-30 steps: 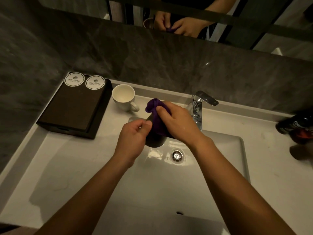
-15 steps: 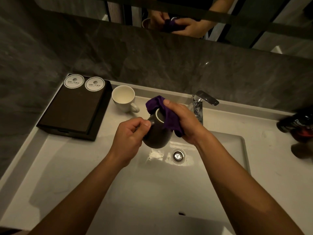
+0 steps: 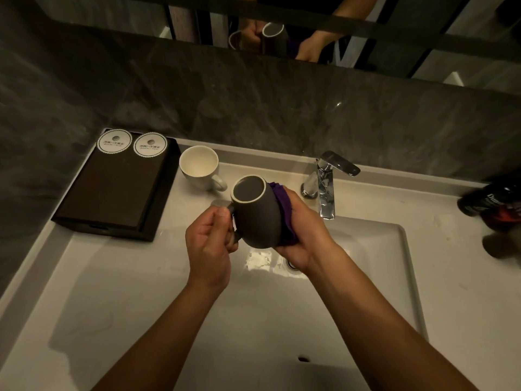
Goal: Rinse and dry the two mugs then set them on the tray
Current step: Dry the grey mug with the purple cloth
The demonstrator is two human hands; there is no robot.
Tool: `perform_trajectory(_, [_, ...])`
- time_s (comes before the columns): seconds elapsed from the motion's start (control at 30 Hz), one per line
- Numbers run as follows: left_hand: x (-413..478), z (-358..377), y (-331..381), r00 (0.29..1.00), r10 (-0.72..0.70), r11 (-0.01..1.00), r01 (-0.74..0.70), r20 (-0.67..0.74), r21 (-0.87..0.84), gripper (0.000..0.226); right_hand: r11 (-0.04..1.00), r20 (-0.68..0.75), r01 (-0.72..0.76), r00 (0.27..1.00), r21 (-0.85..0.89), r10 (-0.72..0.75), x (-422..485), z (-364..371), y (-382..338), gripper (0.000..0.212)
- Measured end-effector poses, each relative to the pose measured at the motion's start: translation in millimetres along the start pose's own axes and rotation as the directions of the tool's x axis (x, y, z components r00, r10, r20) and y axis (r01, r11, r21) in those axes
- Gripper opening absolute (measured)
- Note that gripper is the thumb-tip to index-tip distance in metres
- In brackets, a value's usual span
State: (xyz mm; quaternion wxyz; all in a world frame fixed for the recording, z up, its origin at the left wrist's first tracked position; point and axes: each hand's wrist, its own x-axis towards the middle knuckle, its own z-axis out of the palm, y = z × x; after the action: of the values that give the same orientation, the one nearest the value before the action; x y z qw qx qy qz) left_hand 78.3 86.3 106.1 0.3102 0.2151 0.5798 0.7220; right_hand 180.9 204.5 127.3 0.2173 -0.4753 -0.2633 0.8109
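The person stands at the white worktop (image 3: 84, 277) with both arms stretched out over the sink basin (image 3: 366, 277). The left hand (image 3: 210, 244) has its grip closed around the handle of the dark mug (image 3: 256, 215), which is held in the air above the basin, tilted with its opening facing up and away. The right hand (image 3: 306, 235) cups the far side of that mug through a purple cloth (image 3: 284, 210), its grip closed on cloth and mug together. The white mug (image 3: 200, 169) stands upright on the worktop just behind the hands, handle towards the basin, beside the dark tray (image 3: 158, 210). The tray sits at the back left corner and carries two round paper coasters (image 3: 114, 141) at its far end. The chrome tap (image 3: 327, 187) rises to the right of the hands, and a dark bottle (image 3: 490, 201) lies at the far right edge.
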Motion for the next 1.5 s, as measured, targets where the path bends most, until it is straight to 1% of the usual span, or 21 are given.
perform_trajectory(0.2, [0, -3, -18, 0.999, -0.016, 0.999, 0.013, 0.05, 0.047, 0.027, 0.985, -0.034, -0.038, 0.998, 0.166, 0.045, -2, 0, 3, 0.027])
perform_trajectory(0.27, [-2, -4, -22, 0.99, -0.071, 0.997, 0.067, 0.124, 0.038, 0.021, 0.988, -0.094, 0.032, 0.995, 0.15, -0.018, 0, 1, 2, 0.027])
perform_trajectory(0.37, [0, -5, -19, 0.961, -0.24, 0.967, 0.225, 0.14, 0.118, 0.024, 0.977, -0.169, 0.213, 0.962, -0.022, -0.214, 5, -4, -1, 0.021])
perform_trajectory(0.43, [4, -8, -8, 0.863, -0.487, 0.873, 0.484, 0.132, 0.052, 0.025, 0.904, -0.137, 0.393, 0.899, -0.168, -0.416, 6, -11, -4, 0.02])
perform_trajectory(0.5, [12, -12, 5, 0.673, -0.707, 0.677, 0.733, 0.219, -0.066, 0.047, 0.766, -0.01, 0.551, 0.81, -0.333, -0.587, 0, -15, -7, 0.015])
perform_trajectory(0.57, [18, -14, 17, 0.501, -0.789, 0.498, 0.86, 0.356, -0.11, 0.069, 0.579, 0.155, 0.66, 0.713, -0.479, -0.684, -5, -17, -4, 0.011])
perform_trajectory(0.6, [20, -12, 20, 0.461, -0.792, 0.46, 0.882, 0.4, -0.105, 0.074, 0.476, 0.237, 0.702, 0.662, -0.53, -0.711, -7, -19, -1, 0.013])
perform_trajectory(0.63, [21, -7, 22, 0.456, -0.797, 0.456, 0.884, 0.396, -0.1, 0.074, 0.379, 0.312, 0.737, 0.611, -0.56, -0.727, -8, -20, 3, 0.018])
perform_trajectory(0.7, [18, 4, 21, 0.52, -0.801, 0.501, 0.854, 0.296, -0.143, 0.065, 0.214, 0.434, 0.79, 0.516, -0.575, -0.738, -7, -26, 11, 0.036])
perform_trajectory(0.77, [13, 16, 16, 0.637, -0.755, 0.601, 0.768, 0.158, -0.222, 0.053, 0.071, 0.522, 0.806, 0.446, -0.588, -0.727, -5, -31, 18, 0.048])
perform_trajectory(0.83, [7, 27, 10, 0.774, -0.633, 0.758, 0.624, 0.015, -0.19, 0.038, 0.01, 0.526, 0.76, 0.46, -0.65, -0.715, -3, -33, 21, 0.057])
perform_trajectory(0.93, [-4, 38, 1, 0.906, -0.401, 0.914, 0.405, -0.135, 0.003, 0.024, 0.124, 0.374, 0.645, 0.576, -0.754, -0.727, -5, -25, 25, 0.063])
perform_trajectory(1.03, [-19, 39, -12, 0.982, -0.139, 0.967, 0.162, -0.131, 0.196, 0.025, 0.229, 0.252, 0.573, 0.637, -0.787, -0.729, -9, -14, 27, 0.06])
perform_trajectory(1.13, [-29, 33, -26, 0.992, 0.118, 0.924, -0.098, -0.032, 0.37, 0.043, 0.332, 0.183, 0.537, 0.695, -0.776, -0.696, -8, -10, 22, 0.045])
perform_trajectory(1.23, [-33, 27, -32, 0.987, 0.156, 0.901, -0.157, 0.035, 0.405, 0.053, 0.467, 0.136, 0.532, 0.75, -0.707, -0.648, -6, -10, 14, 0.019])
perform_trajectory(1.3, [-30, 23, -29, 0.993, 0.106, 0.935, -0.115, 0.045, 0.336, 0.049, 0.52, 0.168, 0.576, 0.755, -0.631, -0.634, -7, -12, 7, 0.006])
perform_trajectory(1.33, [-26, 20, -25, 0.999, 0.041, 0.966, -0.047, 0.03, 0.256, 0.046, 0.529, 0.199, 0.606, 0.748, -0.594, -0.633, -8, -13, 3, 0.008])
perform_trajectory(1.4, [-11, 14, -16, 0.97, -0.242, 0.969, 0.24, -0.029, -0.057, 0.052, 0.545, 0.249, 0.648, 0.735, -0.532, -0.631, -10, -17, -4, 0.013])
perform_trajectory(1.43, [0, 10, -13, 0.91, -0.415, 0.89, 0.405, -0.002, -0.211, 0.062, 0.553, 0.265, 0.663, 0.729, -0.505, -0.631, -11, -20, -7, 0.014])
perform_trajectory(1.47, [10, 6, -10, 0.826, -0.558, 0.784, 0.556, 0.079, -0.275, 0.072, 0.555, 0.286, 0.676, 0.722, -0.485, -0.63, -11, -22, -9, 0.015])
perform_trajectory(1.5, [19, 3, -6, 0.723, -0.662, 0.68, 0.691, 0.199, -0.247, 0.079, 0.554, 0.309, 0.687, 0.716, -0.47, -0.626, -12, -24, -10, 0.015])
